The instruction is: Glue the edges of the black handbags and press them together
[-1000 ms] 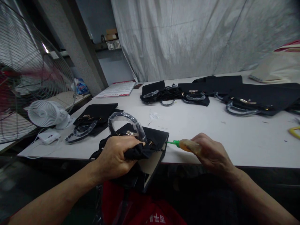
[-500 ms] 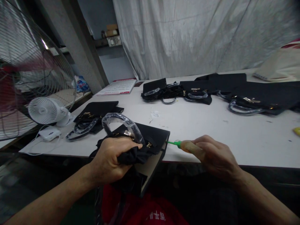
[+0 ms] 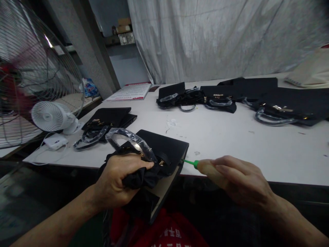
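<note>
A black handbag (image 3: 164,142) lies tilted over the table's front edge, its plastic-wrapped handle standing up. My left hand (image 3: 122,178) is closed around the bunched black material at its near side, thumb on top. Gold-coloured metal fittings show beside the thumb. Between the bag's panels at the right, a pale inner face is visible. My right hand (image 3: 243,180) grips a translucent squeeze bottle (image 3: 209,170) with a thin green nozzle, whose tip meets the bag's right edge. Whether anything comes out of the tip is too small to see.
Another black handbag (image 3: 108,120) lies at the left of the white table (image 3: 218,144), near a small white fan (image 3: 52,116) and a white box with a cable (image 3: 55,141). Several more black bags (image 3: 218,97) line the back. A large caged fan (image 3: 31,79) stands far left.
The nozzle tip has shifted slightly down along the bag's right edge. The bag's handle leans further left, and my left hand keeps its grip. The whole view has moved a little.
</note>
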The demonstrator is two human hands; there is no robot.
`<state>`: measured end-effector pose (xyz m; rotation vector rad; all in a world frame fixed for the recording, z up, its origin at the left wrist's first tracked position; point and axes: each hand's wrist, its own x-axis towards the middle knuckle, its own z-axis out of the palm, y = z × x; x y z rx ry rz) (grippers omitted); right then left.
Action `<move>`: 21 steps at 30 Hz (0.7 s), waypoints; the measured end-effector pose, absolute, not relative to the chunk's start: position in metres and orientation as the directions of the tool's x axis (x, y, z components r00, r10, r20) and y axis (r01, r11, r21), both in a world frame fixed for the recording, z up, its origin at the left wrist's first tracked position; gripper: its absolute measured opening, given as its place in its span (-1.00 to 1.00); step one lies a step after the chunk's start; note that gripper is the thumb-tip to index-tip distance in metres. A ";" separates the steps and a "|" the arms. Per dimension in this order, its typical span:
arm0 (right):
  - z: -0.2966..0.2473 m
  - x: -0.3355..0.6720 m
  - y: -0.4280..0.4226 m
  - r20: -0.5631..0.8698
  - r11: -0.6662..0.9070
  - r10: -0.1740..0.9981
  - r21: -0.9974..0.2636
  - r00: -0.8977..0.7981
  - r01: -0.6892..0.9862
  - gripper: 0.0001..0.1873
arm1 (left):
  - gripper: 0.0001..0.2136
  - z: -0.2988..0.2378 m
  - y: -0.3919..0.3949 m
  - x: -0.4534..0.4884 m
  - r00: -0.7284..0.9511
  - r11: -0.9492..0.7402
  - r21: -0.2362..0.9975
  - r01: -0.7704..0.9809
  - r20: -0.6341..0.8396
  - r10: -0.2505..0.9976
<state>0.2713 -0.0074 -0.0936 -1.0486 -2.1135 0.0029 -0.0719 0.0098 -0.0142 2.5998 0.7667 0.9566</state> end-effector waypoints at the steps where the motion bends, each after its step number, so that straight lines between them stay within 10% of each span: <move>1: -0.093 0.271 -0.008 0.626 0.676 0.671 -0.297 -0.397 0.674 -0.90 | -0.70 -0.015 0.009 -0.073 0.641 -0.824 0.413 0.389 0.521 0.564; 21: -0.097 0.264 -0.025 0.609 0.719 0.648 -0.292 -0.457 0.630 -0.92 | -0.64 -0.025 0.001 -0.085 0.661 -0.835 0.404 0.374 0.516 0.545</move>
